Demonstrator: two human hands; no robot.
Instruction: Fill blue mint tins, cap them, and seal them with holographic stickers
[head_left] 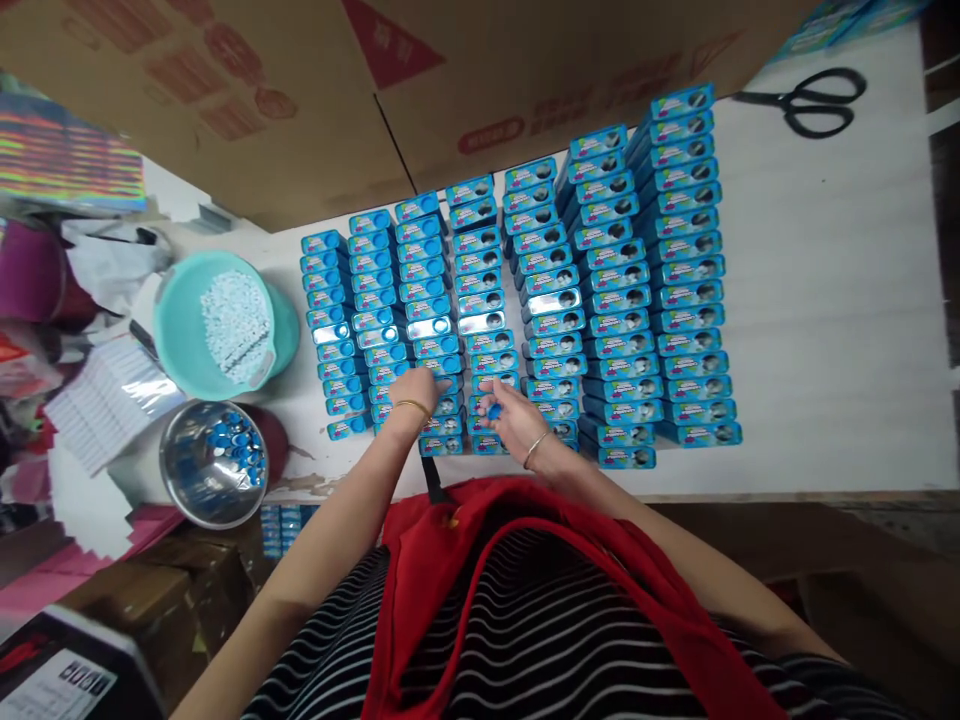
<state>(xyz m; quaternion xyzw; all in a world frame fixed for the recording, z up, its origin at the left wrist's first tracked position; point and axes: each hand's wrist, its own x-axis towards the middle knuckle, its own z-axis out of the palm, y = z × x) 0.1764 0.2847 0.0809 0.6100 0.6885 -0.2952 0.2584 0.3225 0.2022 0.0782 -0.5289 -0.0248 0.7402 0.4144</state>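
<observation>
White worktable [825,300], surface scuffed and peeling along near edge at left
Blue printed tins [611,345] set close together in seven columns across middle; round spot at one end of each, blue in left columns, dark in right ones
Bare stretch of tabletop right of tins
Black-handled scissors [817,103] near far right, tips against large cardboard carton [300,60] along far side
Teal tub [166,335] left of tins, near them
Whether steel bowl [174,470] beside tub rests on table, unclear

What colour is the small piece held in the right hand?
The small piece is blue (head view).
</observation>
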